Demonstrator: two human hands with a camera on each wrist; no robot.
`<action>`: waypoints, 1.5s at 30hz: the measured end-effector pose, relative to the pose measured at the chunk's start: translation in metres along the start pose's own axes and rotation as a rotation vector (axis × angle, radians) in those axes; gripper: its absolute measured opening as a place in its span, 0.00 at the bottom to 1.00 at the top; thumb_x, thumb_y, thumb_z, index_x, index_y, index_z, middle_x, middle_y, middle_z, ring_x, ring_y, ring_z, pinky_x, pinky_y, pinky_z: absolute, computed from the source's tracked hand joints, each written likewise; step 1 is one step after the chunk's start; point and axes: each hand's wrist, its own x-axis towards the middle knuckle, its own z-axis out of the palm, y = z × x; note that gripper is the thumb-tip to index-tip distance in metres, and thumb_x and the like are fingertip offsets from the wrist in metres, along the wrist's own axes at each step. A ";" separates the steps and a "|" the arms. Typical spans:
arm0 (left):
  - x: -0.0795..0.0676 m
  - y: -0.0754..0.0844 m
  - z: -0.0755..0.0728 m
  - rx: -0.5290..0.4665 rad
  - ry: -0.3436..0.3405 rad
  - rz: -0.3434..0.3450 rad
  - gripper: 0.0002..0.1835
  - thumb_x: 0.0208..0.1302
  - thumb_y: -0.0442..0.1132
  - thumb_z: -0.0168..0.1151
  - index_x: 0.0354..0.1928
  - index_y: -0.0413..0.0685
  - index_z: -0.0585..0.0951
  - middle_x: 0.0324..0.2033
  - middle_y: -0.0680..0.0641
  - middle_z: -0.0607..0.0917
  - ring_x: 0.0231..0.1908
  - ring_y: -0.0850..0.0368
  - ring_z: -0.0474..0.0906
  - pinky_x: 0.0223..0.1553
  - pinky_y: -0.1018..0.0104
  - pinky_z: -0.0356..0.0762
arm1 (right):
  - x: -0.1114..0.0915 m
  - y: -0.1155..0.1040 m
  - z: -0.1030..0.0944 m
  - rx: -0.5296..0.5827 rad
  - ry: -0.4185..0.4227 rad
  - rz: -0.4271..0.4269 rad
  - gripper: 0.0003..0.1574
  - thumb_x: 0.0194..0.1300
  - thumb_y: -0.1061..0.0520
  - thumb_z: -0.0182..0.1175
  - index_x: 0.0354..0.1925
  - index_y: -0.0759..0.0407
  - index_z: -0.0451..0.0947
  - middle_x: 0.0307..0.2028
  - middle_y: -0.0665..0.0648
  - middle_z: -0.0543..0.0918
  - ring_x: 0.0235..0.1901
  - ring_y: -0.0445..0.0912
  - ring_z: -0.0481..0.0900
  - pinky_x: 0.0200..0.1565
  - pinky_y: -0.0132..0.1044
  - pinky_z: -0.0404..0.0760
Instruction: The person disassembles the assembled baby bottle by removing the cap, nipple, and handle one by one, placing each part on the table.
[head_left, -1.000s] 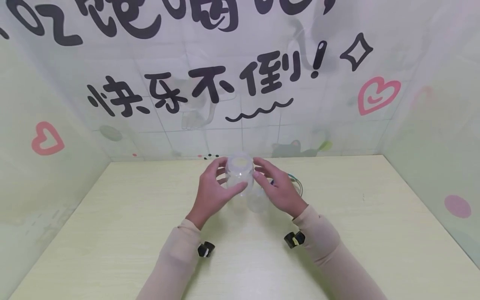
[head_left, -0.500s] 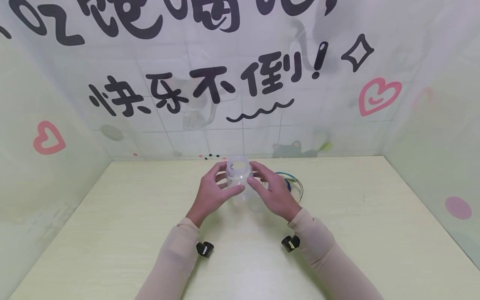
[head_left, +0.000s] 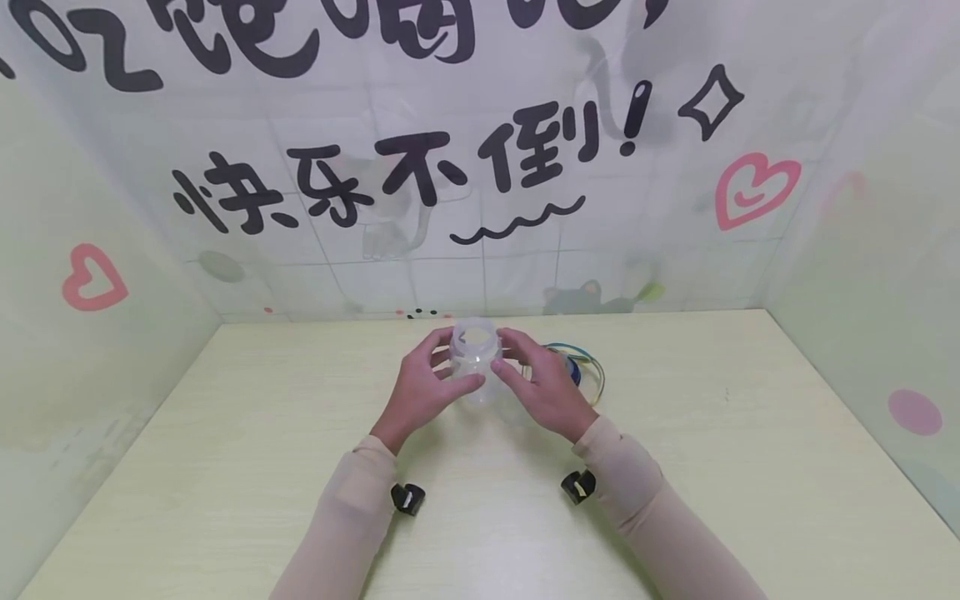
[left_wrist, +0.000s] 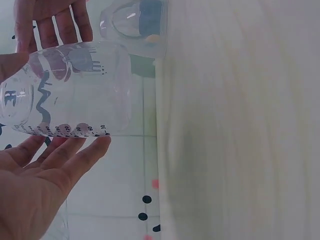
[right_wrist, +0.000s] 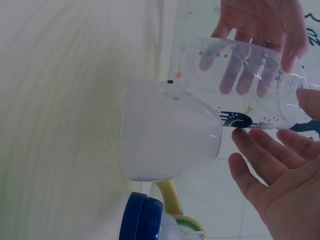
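Between my two hands a clear baby bottle stands upright, its open mouth up; I see the bottle (head_left: 477, 357) in the head view and its printed scale in the left wrist view. My left hand (head_left: 423, 383) holds it from the left, thumb in front and fingers behind. From the other side my right hand (head_left: 551, 383) holds it with curved fingers and thumb. The left wrist view shows a gap between the bottle's base and the table. Beside it on the table sits a translucent dome cap (right_wrist: 167, 135), with a blue collar ring (right_wrist: 137, 215) next to it.
Behind the right hand, thin yellow and green handles (head_left: 600, 375) curve out near the blue collar. The pale wooden table (head_left: 262, 433) ends at a printed back wall (head_left: 300, 283), with side walls left and right. Black cameras (head_left: 408, 498) sit on both wrists.
The bottle has come down a little and slightly to the left, its open mouth now plainly showing. My right hand has moved left with it, and more of the blue collar shows.
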 end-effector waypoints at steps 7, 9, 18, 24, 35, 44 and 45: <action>-0.001 -0.003 -0.001 0.014 -0.026 -0.023 0.37 0.55 0.37 0.75 0.66 0.42 0.70 0.61 0.39 0.74 0.63 0.39 0.73 0.59 0.51 0.74 | 0.000 0.000 0.001 -0.014 -0.020 0.024 0.30 0.74 0.53 0.56 0.69 0.61 0.66 0.62 0.60 0.77 0.59 0.54 0.79 0.59 0.56 0.75; 0.000 -0.003 -0.001 0.015 -0.035 -0.024 0.37 0.54 0.36 0.75 0.66 0.41 0.69 0.61 0.37 0.74 0.63 0.37 0.73 0.59 0.51 0.74 | 0.000 0.001 0.002 -0.015 -0.023 0.028 0.30 0.74 0.53 0.57 0.69 0.61 0.66 0.62 0.60 0.77 0.59 0.54 0.79 0.59 0.57 0.75; 0.000 -0.005 -0.002 0.009 -0.063 -0.039 0.39 0.55 0.35 0.75 0.68 0.40 0.69 0.64 0.39 0.73 0.66 0.41 0.69 0.60 0.49 0.73 | 0.000 0.003 0.002 -0.044 -0.034 0.025 0.28 0.73 0.55 0.58 0.67 0.61 0.68 0.60 0.60 0.79 0.58 0.54 0.79 0.60 0.56 0.74; 0.000 -0.005 -0.002 0.036 -0.083 -0.045 0.39 0.54 0.36 0.76 0.67 0.40 0.69 0.63 0.40 0.75 0.65 0.43 0.70 0.59 0.50 0.74 | 0.000 0.004 0.002 -0.065 -0.030 0.002 0.26 0.71 0.58 0.60 0.64 0.63 0.71 0.58 0.60 0.80 0.56 0.53 0.80 0.59 0.55 0.75; -0.002 -0.004 -0.003 0.139 -0.113 -0.059 0.39 0.54 0.38 0.75 0.68 0.42 0.69 0.62 0.37 0.76 0.63 0.38 0.73 0.57 0.51 0.76 | -0.002 0.006 0.003 -0.099 -0.033 0.028 0.26 0.69 0.58 0.62 0.63 0.63 0.72 0.56 0.60 0.82 0.55 0.54 0.81 0.58 0.55 0.76; -0.001 -0.002 -0.003 0.148 -0.141 -0.081 0.40 0.55 0.40 0.74 0.69 0.43 0.68 0.63 0.38 0.75 0.64 0.37 0.71 0.58 0.50 0.76 | -0.003 0.007 0.001 -0.122 -0.044 0.042 0.27 0.71 0.54 0.61 0.64 0.62 0.71 0.57 0.60 0.81 0.56 0.54 0.80 0.59 0.54 0.76; -0.001 -0.002 -0.004 0.152 -0.150 -0.084 0.40 0.56 0.40 0.74 0.70 0.43 0.68 0.64 0.38 0.74 0.64 0.37 0.71 0.58 0.50 0.76 | -0.003 0.006 0.001 -0.130 -0.048 0.053 0.28 0.71 0.54 0.61 0.64 0.62 0.71 0.58 0.60 0.80 0.57 0.54 0.79 0.59 0.54 0.75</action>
